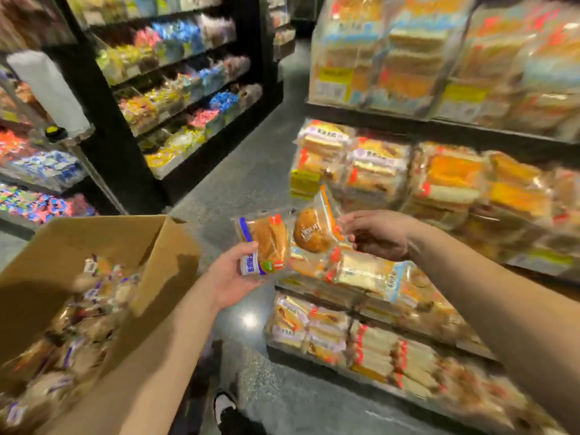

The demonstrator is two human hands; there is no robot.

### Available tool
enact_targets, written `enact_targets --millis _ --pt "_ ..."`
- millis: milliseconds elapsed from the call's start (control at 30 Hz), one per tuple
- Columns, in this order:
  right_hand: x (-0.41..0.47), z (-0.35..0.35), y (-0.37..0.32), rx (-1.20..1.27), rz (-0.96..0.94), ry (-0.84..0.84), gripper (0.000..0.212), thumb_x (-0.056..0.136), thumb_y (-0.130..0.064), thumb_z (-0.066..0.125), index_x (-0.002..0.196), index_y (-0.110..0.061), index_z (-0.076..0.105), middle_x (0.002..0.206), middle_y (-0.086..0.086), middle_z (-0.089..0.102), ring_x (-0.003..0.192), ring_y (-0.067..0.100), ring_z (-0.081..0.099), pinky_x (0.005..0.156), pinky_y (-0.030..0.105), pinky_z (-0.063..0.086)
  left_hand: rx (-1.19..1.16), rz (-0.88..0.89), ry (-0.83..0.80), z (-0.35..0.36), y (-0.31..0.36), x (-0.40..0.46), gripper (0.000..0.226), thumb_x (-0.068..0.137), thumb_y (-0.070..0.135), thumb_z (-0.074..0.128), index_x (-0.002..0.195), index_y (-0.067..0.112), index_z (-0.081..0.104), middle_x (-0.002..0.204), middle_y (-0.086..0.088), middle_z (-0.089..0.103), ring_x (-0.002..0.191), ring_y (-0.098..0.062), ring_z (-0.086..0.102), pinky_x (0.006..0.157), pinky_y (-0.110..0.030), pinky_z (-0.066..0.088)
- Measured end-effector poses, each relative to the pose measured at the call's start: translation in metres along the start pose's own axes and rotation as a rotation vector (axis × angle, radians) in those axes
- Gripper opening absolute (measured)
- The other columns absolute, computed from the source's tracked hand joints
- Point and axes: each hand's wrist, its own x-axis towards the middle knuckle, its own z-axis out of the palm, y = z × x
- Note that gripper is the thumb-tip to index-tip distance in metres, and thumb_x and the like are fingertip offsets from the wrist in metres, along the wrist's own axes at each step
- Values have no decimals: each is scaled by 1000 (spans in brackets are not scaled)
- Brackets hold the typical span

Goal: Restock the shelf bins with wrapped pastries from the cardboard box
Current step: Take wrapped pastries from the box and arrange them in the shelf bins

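Gripping blue-edged sandwich pack (266,243), left hand (233,277) curls fingers round its lower end. Right hand (376,235) pinches orange-trimmed bun pack (315,227) at 3 o'clock of sandwich pack. Box (94,243) at 8 o'clock, pastries inside; shelf (361,309) at 4 o'clock.

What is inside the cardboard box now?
The cardboard box holds many wrapped pastries, piled loosely and blurred. The lower layers and the box bottom are covered, so they cannot be seen.

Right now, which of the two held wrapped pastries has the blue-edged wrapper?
The long golden pastry in the left hand; the round brown bun pinched by the right hand has orange-edged wrapping.
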Motion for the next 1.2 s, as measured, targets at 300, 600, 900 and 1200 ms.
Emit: enact_targets --millis 300,600,900,1200 --pt "-170 -92 31 231 -119 61 13 92 5 51 90 -5 59 67 1 56 58 8 48 55 19 43 -26 -131 -294 174 -79 -12 98 35 17 99 125 6 63 128 -22 63 114 -47 61 78 -67 53" --pt "-256 -178 28 79 -91 127 41 91 -15 62 130 -14 52 113 9 64 104 25 60 83 36 53 251 -134 -406 261 -99 21 66 15 29 99 75 12 81 82 -11 75 71 -27 73 71 -43 61" --pt "-262 -253 -40 -579 64 239 40 91 -33 67 127 -14 63 127 8 65 118 25 61 80 20 53 624 -304 -667 366 -98 86 65 12 23 99 72 8 80 77 -12 75 66 -23 72 67 -34 60" --pt "-271 -335 -22 -413 94 327 39 86 -30 77 107 -3 59 98 8 57 91 23 57 80 37 52 574 -339 -675 434 -118 144 34 44 12 92 74 5 79 82 -16 75 70 -26 74 66 -39 63"
